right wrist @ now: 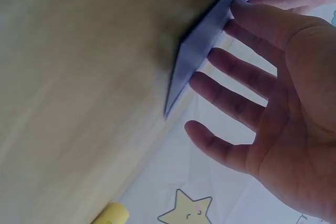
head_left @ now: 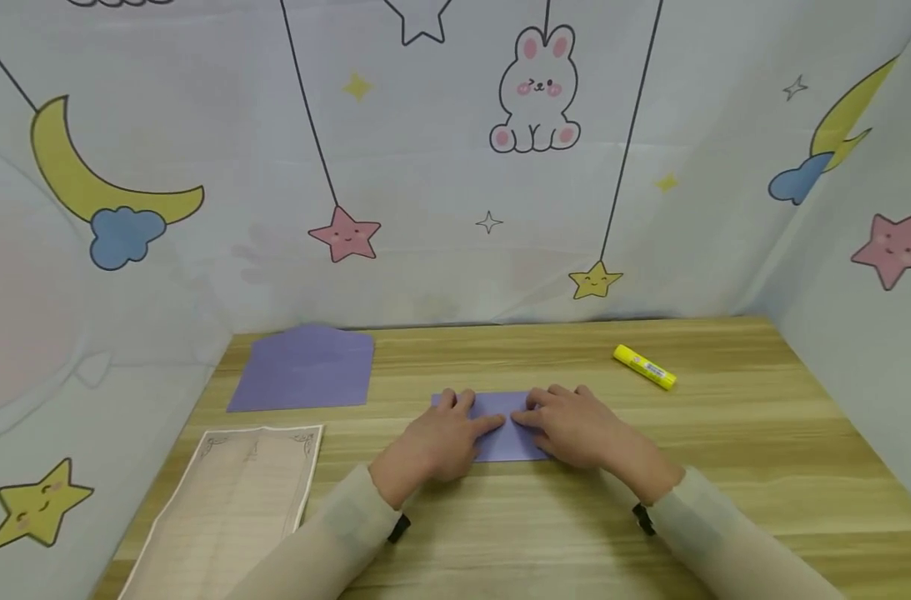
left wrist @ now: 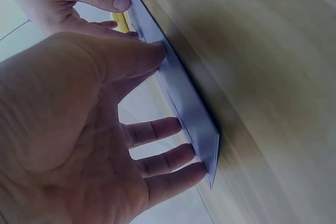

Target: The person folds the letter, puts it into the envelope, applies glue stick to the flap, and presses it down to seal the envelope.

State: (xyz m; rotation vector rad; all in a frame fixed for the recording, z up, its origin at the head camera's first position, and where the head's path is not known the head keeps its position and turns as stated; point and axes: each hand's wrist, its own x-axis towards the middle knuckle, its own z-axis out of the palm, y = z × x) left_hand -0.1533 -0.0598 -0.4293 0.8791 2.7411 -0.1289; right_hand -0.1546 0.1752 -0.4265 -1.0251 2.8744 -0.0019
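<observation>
Head view: left hand [head_left: 442,442] and right hand [head_left: 573,427] both on a small purple rectangular piece of thin paper or card [head_left: 509,448], lying flat mid-table on the wood-grain tabletop [head_left: 485,550], long side left-right. Innermost digits point at each other near its middle, tips just apart. My read: press/crease step, flattening a fold with two-handed pressure. Next move would call for an even run outward along the far edge, no sideways slip. Idle stuff: yellow cylindrical glue stick [head_left: 645,367] beyond the right hand, capless or not I can't tell; larger purple envelope-shaped paper [head_left: 305,372] far left; cream sheet with ornate corners [head_left: 226,508] near left.

Left wrist view: left fingers spread, mostly straight, not wrapped round anything. Thumb tip on the purple face, other fingertips at the far edge. Piece looks crisp, matte, straight-edged, sharp at the corner; seems more than one layer, count unclear.

Right wrist view: same pose. Right fingers extended and splayed, thumb on the face, middle fingertips at the far edge, little finger off it. Light pressing contact, I'd judge, no grip. No tear or crumple visible.
</observation>
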